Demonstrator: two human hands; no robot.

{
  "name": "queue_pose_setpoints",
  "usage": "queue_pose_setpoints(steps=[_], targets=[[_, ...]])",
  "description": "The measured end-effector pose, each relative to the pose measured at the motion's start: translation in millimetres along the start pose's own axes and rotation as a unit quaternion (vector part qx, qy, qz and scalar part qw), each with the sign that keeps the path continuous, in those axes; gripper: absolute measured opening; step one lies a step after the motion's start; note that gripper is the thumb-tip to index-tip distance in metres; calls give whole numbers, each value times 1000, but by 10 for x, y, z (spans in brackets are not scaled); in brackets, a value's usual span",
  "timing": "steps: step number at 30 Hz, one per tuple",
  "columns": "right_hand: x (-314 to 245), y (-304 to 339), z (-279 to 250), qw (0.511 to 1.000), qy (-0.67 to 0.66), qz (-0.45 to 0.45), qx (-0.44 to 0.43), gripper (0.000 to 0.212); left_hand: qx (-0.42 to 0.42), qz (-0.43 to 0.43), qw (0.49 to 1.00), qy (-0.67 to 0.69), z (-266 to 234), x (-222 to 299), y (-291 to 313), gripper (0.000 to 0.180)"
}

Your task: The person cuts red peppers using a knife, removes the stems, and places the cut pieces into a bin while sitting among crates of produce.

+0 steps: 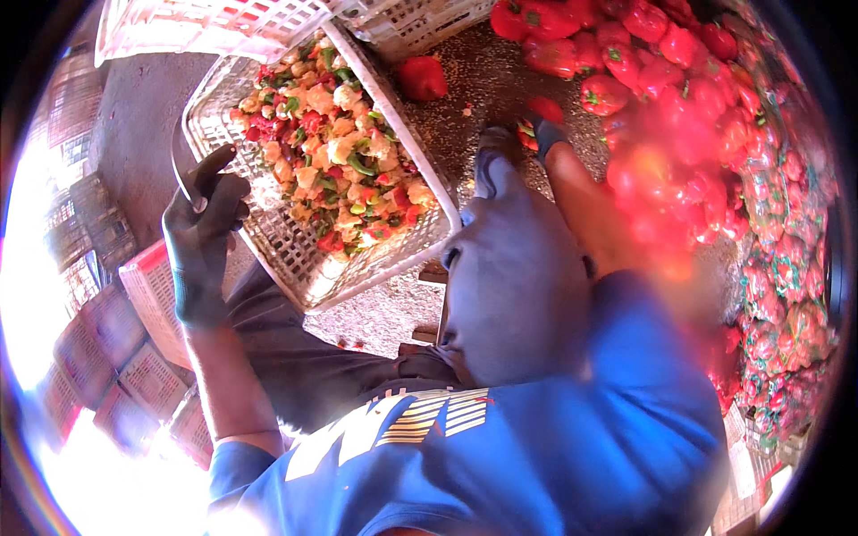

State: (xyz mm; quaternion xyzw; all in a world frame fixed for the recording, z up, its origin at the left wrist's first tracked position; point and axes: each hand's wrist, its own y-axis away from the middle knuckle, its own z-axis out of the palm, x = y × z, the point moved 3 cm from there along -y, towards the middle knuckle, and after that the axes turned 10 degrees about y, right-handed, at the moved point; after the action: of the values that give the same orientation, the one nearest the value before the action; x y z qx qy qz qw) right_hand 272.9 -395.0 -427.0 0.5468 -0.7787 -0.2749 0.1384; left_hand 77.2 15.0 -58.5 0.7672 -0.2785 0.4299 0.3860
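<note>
My left hand (204, 237), in a dark glove, is closed around a knife with a thin curved blade (181, 170). It is beside the left wall of a white plastic crate (416, 165) that holds cut pepper cores, pale with red and green bits (344, 147). My right hand (549, 136), also gloved, is beyond my right knee with its fingers around a red bell pepper (545, 110). My leg and the glove hide part of that grip. A whole red bell pepper (422, 79) lies on the ground against the crate's far right side.
A large heap of red bell peppers (657, 67) spreads over the ground at the right. Net bags of peppers (778, 268) are stacked along the right rim. More white crates (210, 27) stand at the far side. Printed cartons (147, 375) are piled at the left.
</note>
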Motion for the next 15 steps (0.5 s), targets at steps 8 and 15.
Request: queue_pose_setpoints(steps=[8, 15], targets=[[84, -63, 126, 866, -445, -26, -226, 69, -21, -3, 1000, 13, 49, -17, 54, 44], [-507, 1419, -933, 680, -548, -255, -415, 74, -114, -13, 993, 40, 202, 135, 325, 44]])
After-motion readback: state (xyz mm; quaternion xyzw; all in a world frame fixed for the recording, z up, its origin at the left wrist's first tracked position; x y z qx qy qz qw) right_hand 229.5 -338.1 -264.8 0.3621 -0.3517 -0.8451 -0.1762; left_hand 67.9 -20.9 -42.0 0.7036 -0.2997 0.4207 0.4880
